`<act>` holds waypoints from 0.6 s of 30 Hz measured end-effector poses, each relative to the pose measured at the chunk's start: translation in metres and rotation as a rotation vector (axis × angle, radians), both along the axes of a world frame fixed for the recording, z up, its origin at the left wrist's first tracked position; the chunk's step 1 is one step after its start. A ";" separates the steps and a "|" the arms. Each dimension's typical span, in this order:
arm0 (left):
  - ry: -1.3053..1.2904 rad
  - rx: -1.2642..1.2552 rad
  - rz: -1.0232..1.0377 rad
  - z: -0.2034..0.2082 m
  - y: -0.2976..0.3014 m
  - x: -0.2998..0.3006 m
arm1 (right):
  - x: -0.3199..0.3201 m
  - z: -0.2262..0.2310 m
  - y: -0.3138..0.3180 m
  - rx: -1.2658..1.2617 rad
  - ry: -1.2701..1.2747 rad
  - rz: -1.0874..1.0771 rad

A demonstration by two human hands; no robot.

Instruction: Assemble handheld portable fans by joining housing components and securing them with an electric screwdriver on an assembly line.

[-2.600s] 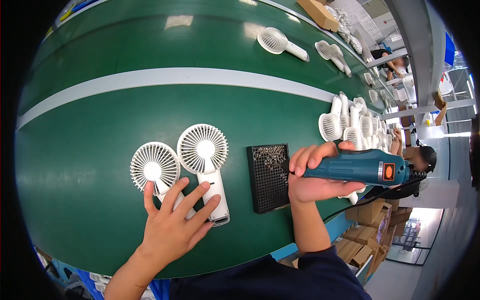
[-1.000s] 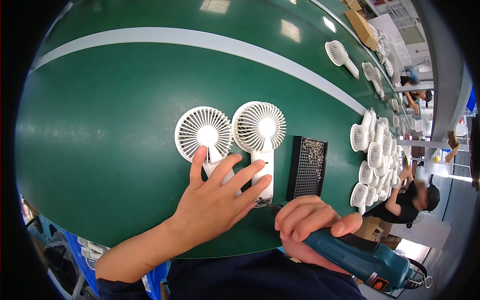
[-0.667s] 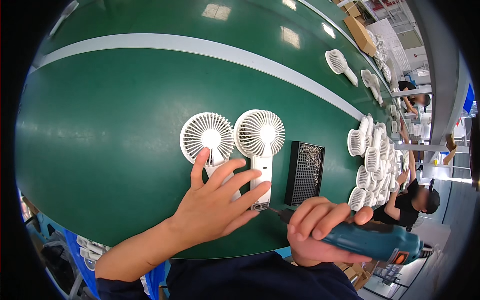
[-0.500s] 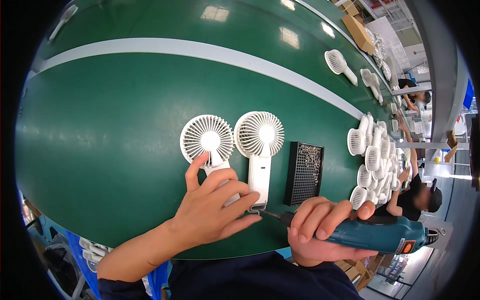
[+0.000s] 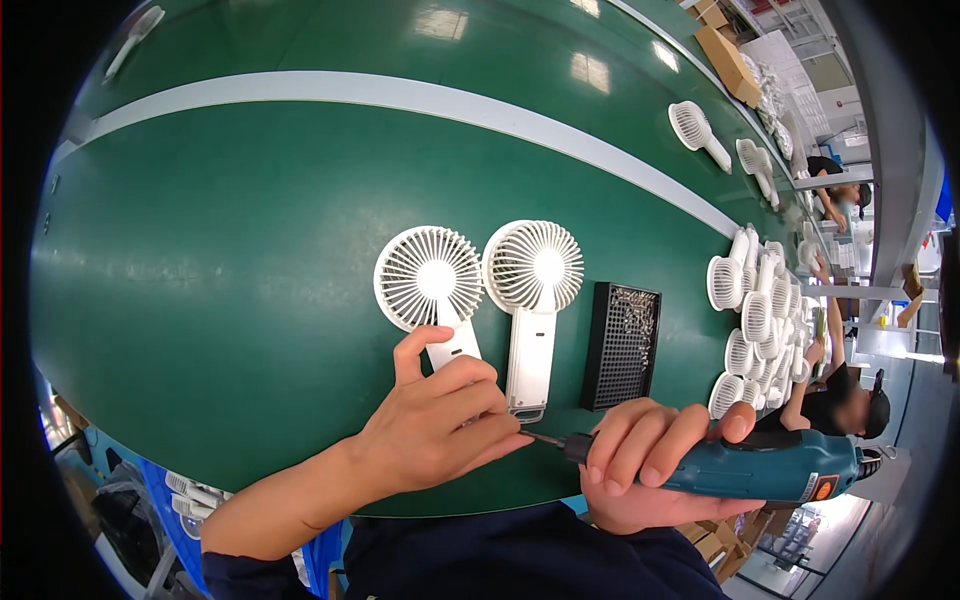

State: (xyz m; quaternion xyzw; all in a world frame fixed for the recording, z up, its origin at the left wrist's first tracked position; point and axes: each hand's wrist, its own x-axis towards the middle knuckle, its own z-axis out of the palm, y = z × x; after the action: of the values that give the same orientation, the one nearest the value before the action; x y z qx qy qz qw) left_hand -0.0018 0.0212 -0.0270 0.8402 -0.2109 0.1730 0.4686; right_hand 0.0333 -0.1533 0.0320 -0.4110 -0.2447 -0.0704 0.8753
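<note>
Green and shiny, the long worktop (image 5: 230, 260) was crossed by a pale stripe, and two small white hand fans were laid on it side by side. The left fan (image 5: 428, 285) and the right fan (image 5: 534, 300) were both placed flat, round heads far from the person, handles toward the person. A black tray of tiny screws (image 5: 622, 345) was set just beside the right fan. A big pile of white fans (image 5: 755, 310) was heaped further right, and more white fans were seen far up the worktop.

The work was judged to be only partly done. The screwdriver tip was brought to the bottom end of the right fan's handle, so that fan seemed to be the one in hand. Whether any screw was already in could not be told.

The left hand (image 5: 435, 430) was laid over the handle of the left fan, with its fingers (image 5: 490, 445) curled and stretched toward the tip, maybe steadying it; nothing was clearly gripped. The right hand (image 5: 645, 470) was wrapped tight around a blue-green electric screwdriver (image 5: 760, 468), held lying sideways, its thin bit (image 5: 545, 440) pointed left.
</note>
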 end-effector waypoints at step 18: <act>0.074 0.242 0.039 0.009 0.031 -0.001 | -0.001 -0.005 0.019 -0.150 -0.131 0.024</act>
State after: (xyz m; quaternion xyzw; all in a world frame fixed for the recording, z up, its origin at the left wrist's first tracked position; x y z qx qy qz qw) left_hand -0.0029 0.0520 -0.0182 0.9003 -0.1964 0.1244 0.3679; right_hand 0.0328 -0.1344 0.0268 -0.4669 -0.3109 -0.0680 0.8251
